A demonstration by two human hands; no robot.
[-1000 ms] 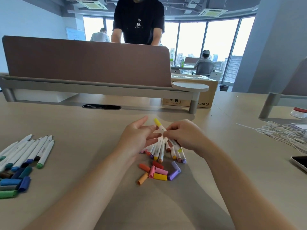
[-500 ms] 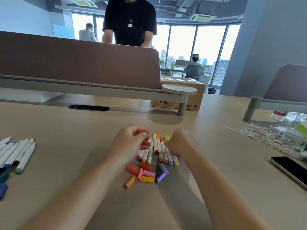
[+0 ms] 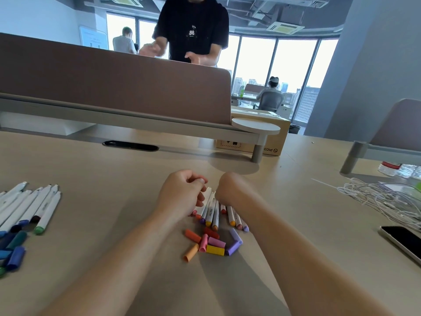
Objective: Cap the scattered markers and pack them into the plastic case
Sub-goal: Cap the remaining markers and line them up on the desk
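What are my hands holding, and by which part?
Left hand and right hand curl over the markers at their far ends; grip cannot be told.

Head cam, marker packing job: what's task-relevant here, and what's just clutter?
Job:
- middle marker bunch
- loose warm-colour caps just in front of it
- left marker row
- blue and green caps beside that row
The case is not in view.

Lying about:
- phone
- white cables
- cardboard box
- bottle
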